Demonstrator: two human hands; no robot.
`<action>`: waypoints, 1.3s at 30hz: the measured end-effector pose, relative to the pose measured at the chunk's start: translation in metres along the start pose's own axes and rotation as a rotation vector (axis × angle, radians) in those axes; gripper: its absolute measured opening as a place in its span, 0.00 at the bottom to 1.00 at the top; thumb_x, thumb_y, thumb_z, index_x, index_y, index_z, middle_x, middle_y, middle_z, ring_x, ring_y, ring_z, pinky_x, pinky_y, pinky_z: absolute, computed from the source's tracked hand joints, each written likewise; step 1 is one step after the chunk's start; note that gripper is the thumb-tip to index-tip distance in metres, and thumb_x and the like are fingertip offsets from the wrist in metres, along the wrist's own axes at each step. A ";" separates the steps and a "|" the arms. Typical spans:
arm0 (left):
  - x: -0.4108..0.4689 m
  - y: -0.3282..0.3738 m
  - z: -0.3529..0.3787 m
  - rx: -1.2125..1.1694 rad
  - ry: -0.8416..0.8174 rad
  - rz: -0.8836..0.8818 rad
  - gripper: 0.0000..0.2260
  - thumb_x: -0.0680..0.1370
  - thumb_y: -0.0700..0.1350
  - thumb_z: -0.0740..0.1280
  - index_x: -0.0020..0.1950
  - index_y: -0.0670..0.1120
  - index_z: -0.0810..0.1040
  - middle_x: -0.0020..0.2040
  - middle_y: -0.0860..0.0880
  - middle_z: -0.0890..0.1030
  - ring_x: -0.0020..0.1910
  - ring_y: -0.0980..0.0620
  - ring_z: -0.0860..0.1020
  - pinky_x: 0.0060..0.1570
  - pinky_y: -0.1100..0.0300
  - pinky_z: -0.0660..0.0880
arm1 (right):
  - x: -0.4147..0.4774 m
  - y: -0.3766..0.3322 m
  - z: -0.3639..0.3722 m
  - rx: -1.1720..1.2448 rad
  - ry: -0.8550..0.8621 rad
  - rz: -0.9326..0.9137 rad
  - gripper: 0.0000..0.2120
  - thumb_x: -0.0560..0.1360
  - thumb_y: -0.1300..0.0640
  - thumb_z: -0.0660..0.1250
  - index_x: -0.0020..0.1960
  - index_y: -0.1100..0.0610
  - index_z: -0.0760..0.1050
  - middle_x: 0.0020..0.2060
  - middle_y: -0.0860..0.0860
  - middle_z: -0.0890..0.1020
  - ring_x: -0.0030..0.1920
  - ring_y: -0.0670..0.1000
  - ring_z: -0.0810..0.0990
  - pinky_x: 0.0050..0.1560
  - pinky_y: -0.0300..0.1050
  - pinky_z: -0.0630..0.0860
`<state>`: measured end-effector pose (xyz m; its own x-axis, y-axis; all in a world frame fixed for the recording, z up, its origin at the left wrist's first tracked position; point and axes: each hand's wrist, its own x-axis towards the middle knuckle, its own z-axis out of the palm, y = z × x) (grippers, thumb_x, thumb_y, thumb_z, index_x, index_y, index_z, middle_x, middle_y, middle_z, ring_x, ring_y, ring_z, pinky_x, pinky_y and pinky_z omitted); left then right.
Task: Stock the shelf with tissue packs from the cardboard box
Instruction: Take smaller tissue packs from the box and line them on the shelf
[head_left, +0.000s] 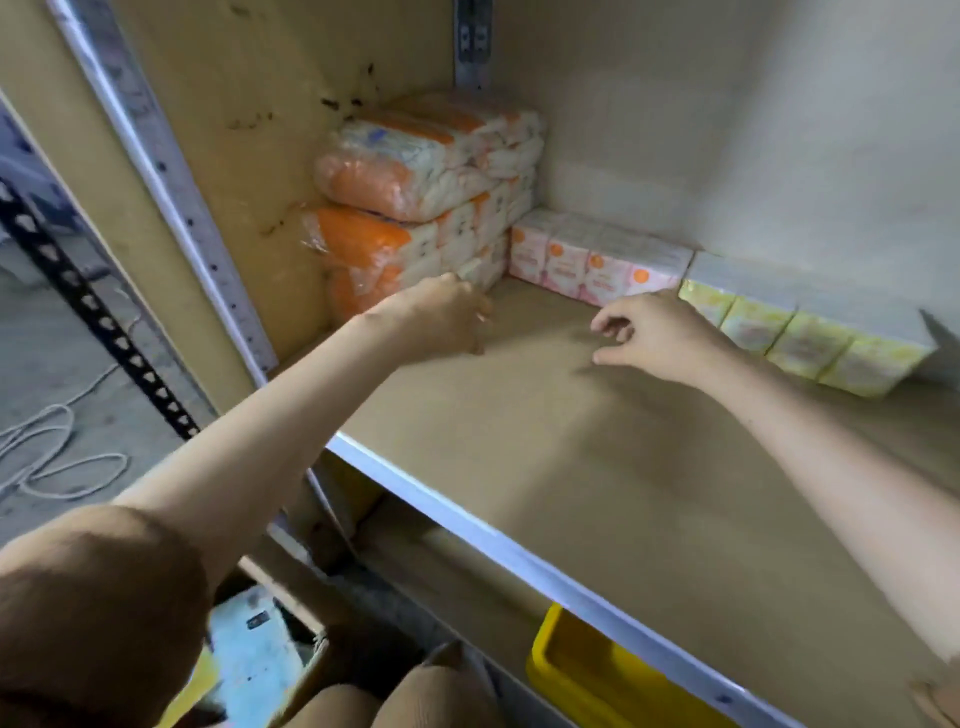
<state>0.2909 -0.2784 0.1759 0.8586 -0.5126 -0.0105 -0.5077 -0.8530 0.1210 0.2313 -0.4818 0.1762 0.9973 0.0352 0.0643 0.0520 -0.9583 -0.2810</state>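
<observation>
Orange tissue packs (415, 208) stacked in shelf (597, 493) corner, pink packs (597, 265) and yellow packs (800, 338) along back; front bare, so stocking partway; left hand (441, 322) curled at orange stack, grip unclear; right hand (660, 338) spread, empty; cardboard box (291, 644) below.

Left hand (441, 317): fingertips hidden against the orange packs (415, 208); grip undeterminable. Pack print blurred, unreadable. Yellow packs (805, 338): row's right end lost in shadow. Box (270, 654) mostly hidden by the arm. Yellow bin (597, 675) cut by bottom edge.
</observation>
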 end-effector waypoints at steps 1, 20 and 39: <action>-0.026 -0.011 0.000 -0.001 -0.028 -0.038 0.20 0.75 0.45 0.68 0.67 0.48 0.74 0.64 0.46 0.77 0.63 0.46 0.74 0.62 0.56 0.71 | -0.005 -0.025 0.008 0.027 -0.032 -0.079 0.17 0.70 0.58 0.72 0.57 0.60 0.79 0.52 0.58 0.82 0.52 0.54 0.78 0.52 0.41 0.71; -0.321 -0.134 0.095 -0.130 -0.196 -0.612 0.17 0.75 0.43 0.67 0.64 0.48 0.76 0.64 0.49 0.78 0.63 0.46 0.75 0.60 0.54 0.73 | -0.072 -0.270 0.182 0.002 -0.595 -0.763 0.16 0.74 0.55 0.68 0.60 0.58 0.76 0.50 0.52 0.80 0.49 0.49 0.76 0.50 0.42 0.72; -0.396 -0.263 0.265 -0.317 -0.347 -0.969 0.19 0.76 0.46 0.66 0.68 0.46 0.72 0.65 0.44 0.74 0.62 0.41 0.75 0.59 0.49 0.75 | -0.054 -0.316 0.374 -0.621 -0.920 -0.966 0.19 0.75 0.66 0.59 0.66 0.59 0.71 0.62 0.57 0.75 0.61 0.58 0.75 0.59 0.51 0.75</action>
<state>0.0658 0.1231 -0.1147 0.7928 0.3254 -0.5153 0.4623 -0.8721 0.1606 0.1802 -0.0749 -0.0968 0.2826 0.6546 -0.7012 0.9095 -0.4152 -0.0210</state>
